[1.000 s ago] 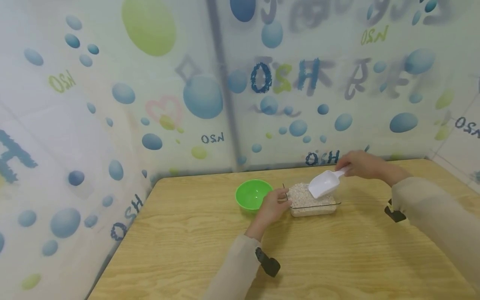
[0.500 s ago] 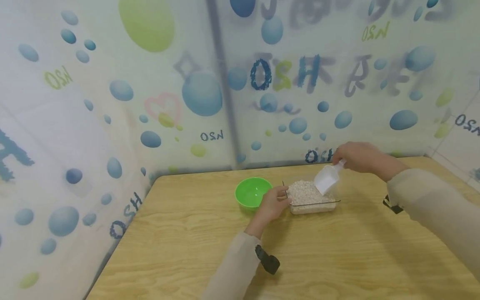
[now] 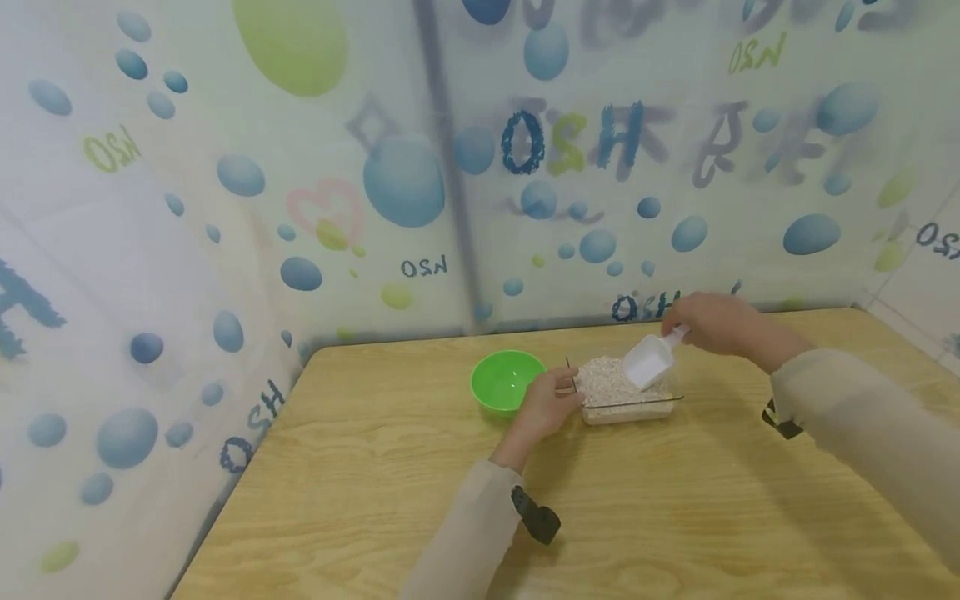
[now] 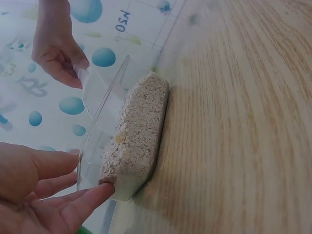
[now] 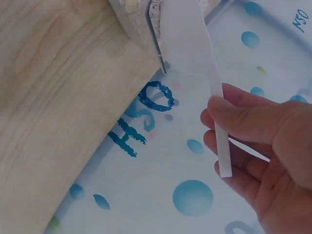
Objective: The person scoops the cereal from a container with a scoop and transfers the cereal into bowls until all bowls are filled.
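The right hand (image 3: 712, 321) is gripping a small white plastic scoop (image 3: 648, 363) by its slim handle, the thumb pressing on one face and the fingers curling round the other. The scoop's broad end is extending from the grip down towards the left hand's side and tilting into a clear rectangular container (image 3: 633, 404); its front lip is meeting a heap of pale beige flakes (image 3: 598, 385), to what depth cannot be told.

The left hand (image 3: 546, 404) is touching the container's end wall from outside, its thumb and fingers standing apart and only slightly bent.

The scoop is appearing plain, opaque and open-topped, its hollow facing partly towards the head camera. The container is sitting flat on a light wood-grain table (image 3: 420, 475), its rim showing as a dark line in the head view. The flakes are piling above that rim in the middle; the left wrist view is showing one yellowish piece among them. A round bright green bowl (image 3: 501, 379) with a glossy interior is standing just beyond the left hand.

The pale wall sheeting (image 3: 337, 125) behind is bearing blue and green spots and several prints of "H2O", reading back to front; a large blue-and-green one is showing above the container. Faint grey characters are also showing there, not legible.
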Available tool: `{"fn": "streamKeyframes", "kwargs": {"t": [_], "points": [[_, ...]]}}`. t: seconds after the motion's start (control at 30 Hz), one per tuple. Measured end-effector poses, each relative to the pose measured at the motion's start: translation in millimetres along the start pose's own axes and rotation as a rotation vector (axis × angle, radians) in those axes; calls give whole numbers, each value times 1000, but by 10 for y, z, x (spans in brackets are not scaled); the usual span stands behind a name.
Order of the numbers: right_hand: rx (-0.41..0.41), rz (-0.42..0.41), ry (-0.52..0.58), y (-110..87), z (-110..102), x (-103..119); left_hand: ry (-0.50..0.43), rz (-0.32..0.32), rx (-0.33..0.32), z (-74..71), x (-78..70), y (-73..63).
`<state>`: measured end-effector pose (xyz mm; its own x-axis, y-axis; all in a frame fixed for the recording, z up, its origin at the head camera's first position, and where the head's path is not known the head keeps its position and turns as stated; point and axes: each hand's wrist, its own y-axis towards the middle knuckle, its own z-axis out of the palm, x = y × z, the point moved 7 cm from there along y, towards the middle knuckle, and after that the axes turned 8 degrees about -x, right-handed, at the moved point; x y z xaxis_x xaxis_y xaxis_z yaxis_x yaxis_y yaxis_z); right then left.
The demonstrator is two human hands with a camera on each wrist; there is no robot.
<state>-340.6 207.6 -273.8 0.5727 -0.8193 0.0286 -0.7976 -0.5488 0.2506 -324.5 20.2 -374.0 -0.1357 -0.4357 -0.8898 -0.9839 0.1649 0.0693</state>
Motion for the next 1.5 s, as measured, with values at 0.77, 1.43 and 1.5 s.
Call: {"fn": "streamKeyframes", "kwargs": {"t": [0.77,1.43,1.5], "points": [[-37,-9,151,-147,231,-182,-10,-11,1,-14,0,1],[-31,-59,215,4,404,31,-20,-3,-1,-2,29,25],[-28,-53,210,18,426,44,-18,-6,-3,-6,26,23]]}}
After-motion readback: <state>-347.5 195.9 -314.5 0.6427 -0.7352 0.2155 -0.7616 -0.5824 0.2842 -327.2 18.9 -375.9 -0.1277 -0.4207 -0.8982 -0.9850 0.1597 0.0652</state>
